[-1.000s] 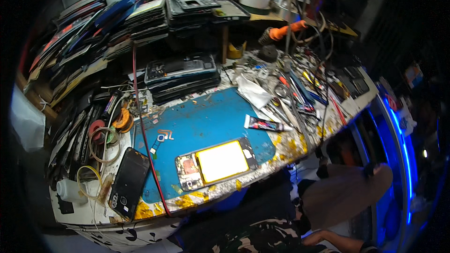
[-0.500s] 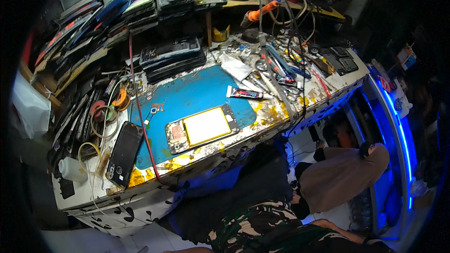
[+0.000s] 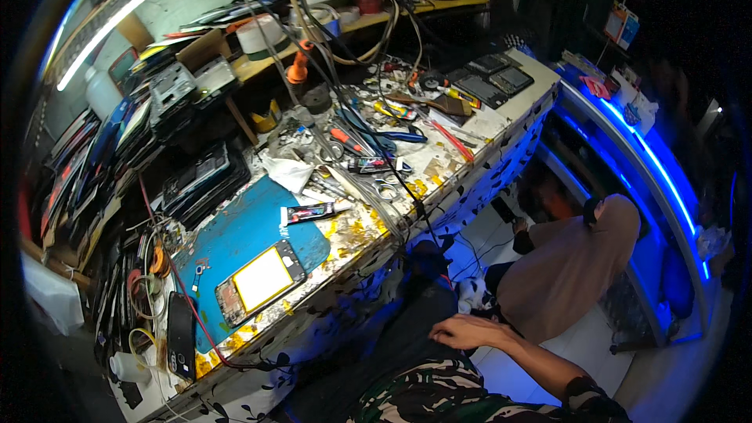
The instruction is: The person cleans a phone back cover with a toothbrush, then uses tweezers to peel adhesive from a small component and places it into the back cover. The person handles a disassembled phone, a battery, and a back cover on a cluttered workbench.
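My right hand [image 3: 464, 332] hangs above my dark-clad leg, its arm coming in from the lower right with a camouflage sleeve. Its fingers are loosely bent and somewhat apart, and nothing shows in them. My left hand is out of sight. On the bench a blue work mat [image 3: 235, 227] carries a disassembled smartphone [image 3: 265, 280] with a white rectangular part framed in yellow. Beside it lies a black glue tube [image 3: 312, 213]. A dark phone back cover [image 3: 181, 337] rests at the mat's left edge.
Stacked phone parts [image 3: 102, 137] fill the left and back. Tools, tubes and cables [image 3: 376, 137] crowd the bench's middle. An orange-handled tool [image 3: 298, 66] stands among hanging cords. Another person in brown [image 3: 560, 274] sits at the right, near a blue-lit display case [image 3: 654, 157].
The view has swung right, so the bench shifts left in the picture and a lit tube lamp shows. My right hand has come into sight over my leg.
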The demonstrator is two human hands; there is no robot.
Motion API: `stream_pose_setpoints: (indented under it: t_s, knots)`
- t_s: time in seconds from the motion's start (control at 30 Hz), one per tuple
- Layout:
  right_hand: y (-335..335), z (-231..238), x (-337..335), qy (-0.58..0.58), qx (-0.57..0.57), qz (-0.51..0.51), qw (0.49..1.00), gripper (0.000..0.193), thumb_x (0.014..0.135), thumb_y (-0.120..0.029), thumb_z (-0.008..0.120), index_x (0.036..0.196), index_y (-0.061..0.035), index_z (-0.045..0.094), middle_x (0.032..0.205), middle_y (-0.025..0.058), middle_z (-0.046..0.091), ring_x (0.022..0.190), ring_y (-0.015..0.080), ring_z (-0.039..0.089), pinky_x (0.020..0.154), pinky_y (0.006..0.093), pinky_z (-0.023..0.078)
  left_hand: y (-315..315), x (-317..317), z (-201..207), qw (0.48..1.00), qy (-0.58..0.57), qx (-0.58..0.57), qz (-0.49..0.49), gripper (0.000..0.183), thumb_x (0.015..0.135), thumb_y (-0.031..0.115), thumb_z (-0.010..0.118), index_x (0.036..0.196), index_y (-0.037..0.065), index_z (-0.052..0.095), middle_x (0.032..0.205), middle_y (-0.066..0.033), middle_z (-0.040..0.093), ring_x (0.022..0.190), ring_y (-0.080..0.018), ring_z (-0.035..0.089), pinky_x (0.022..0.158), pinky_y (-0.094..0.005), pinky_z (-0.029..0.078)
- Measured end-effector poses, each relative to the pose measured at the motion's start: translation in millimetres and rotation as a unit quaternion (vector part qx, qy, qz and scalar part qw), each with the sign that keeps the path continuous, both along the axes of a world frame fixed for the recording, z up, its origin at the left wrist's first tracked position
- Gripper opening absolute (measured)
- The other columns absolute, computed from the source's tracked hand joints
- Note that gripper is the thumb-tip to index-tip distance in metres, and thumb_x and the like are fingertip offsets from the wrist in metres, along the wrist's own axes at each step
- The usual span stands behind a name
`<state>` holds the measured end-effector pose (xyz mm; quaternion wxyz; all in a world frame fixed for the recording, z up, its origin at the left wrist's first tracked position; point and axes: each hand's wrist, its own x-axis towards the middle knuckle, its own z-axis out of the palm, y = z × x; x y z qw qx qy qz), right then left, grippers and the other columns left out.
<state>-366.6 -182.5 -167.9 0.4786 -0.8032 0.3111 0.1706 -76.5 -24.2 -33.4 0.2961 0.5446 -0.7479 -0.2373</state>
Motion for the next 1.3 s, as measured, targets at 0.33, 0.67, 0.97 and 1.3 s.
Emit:
stream_pose_setpoints:
  t_s: [0.33, 0.67, 0.97, 1.3]
  knots:
    - [15.0, -85.5, 105.9, -0.092, 0.002, 0.195, 0.977, 0.03, 0.099, -0.023, 0.053, 0.122, -0.007, 0.066, 0.102, 0.0207, 0.073, 0.1, 0.0415, 0.068, 0.089, 0.05, 0.054, 15.2, 2.0, -1.1, 0.998, 0.01, 0.006, 0.062, 0.039, 0.1, 0.041, 0.06, 0.078, 0.01, 0.067, 0.082, -0.0096, 0.069, 0.076, -0.0236, 0.067, 0.073, -0.0392, 0.054]
    - [105.6, -232.6, 210.7, 0.115, 0.088, 0.431, 0.891, 0.034, 0.104, -0.03, 0.047, 0.123, -0.0071, 0.065, 0.104, 0.018, 0.073, 0.1, 0.0369, 0.069, 0.087, 0.0482, 0.053, 88.1, 51.1, 19.0, 0.952, 0.204, -0.215, 0.078, 0.038, 0.098, 0.039, 0.064, 0.075, 0.009, 0.068, 0.08, -0.012, 0.071, 0.073, -0.0254, 0.068, 0.071, -0.0398, 0.055]
    - [73.3, -193.7, 225.1, 0.119, 0.12, 0.367, 0.915, 0.036, 0.104, -0.033, 0.048, 0.125, -0.0075, 0.064, 0.11, 0.017, 0.071, 0.105, 0.0357, 0.067, 0.091, 0.0468, 0.052, 88.0, 113.9, 19.3, 0.876, 0.309, -0.355, 0.108, 0.037, 0.096, 0.038, 0.069, 0.071, 0.009, 0.069, 0.078, -0.0141, 0.073, 0.07, -0.0271, 0.069, 0.069, -0.0404, 0.057]
    - [21.6, -74.6, 243.7, 0.038, 0.115, 0.248, 0.961, 0.039, 0.105, -0.036, 0.049, 0.127, -0.008, 0.064, 0.116, 0.0159, 0.069, 0.11, 0.0343, 0.065, 0.096, 0.0453, 0.05, 8.3, 132.8, 59.2, 0.95, -0.032, -0.035, 0.31, 0.066, 0.073, 0.033, 0.09, 0.127, 0.004, 0.064, 0.125, -0.0189, 0.069, 0.116, -0.0426, 0.064, 0.097, -0.0497, 0.053]
